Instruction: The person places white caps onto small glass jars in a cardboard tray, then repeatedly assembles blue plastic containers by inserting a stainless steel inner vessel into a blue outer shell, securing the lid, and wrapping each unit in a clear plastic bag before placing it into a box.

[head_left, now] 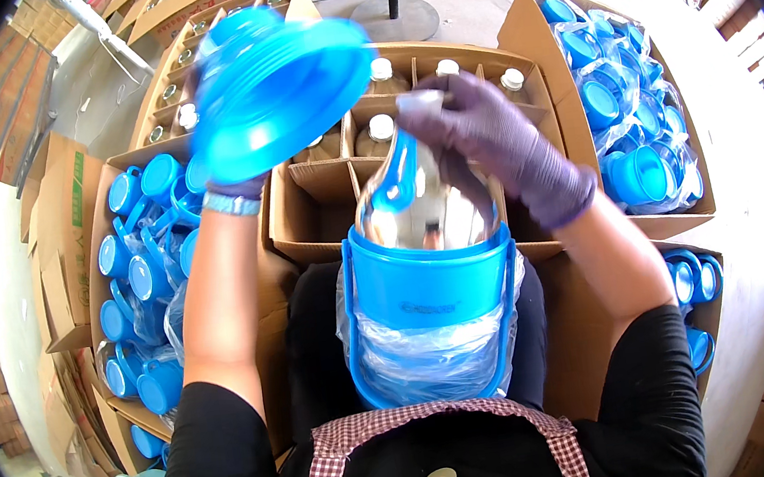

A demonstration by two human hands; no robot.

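A silver glass vacuum-flask liner stands in a blue thermos body between my knees. Clear plastic wrap covers the body's lower part, and a blue handle hangs around it. My right hand, in a dark purple glove, closes around the liner's neck, where a pale translucent rim shows. Up on the left, my gloved left hand holds a flared blue plastic thermos top, blurred by motion. That piece hides most of the hand's fingers.
A divided carton ahead holds several white-capped liners. Blue cups and lids fill an open carton at left; bagged blue parts fill one at right. Beyond them are a round black stand base and more bottles in a carton.
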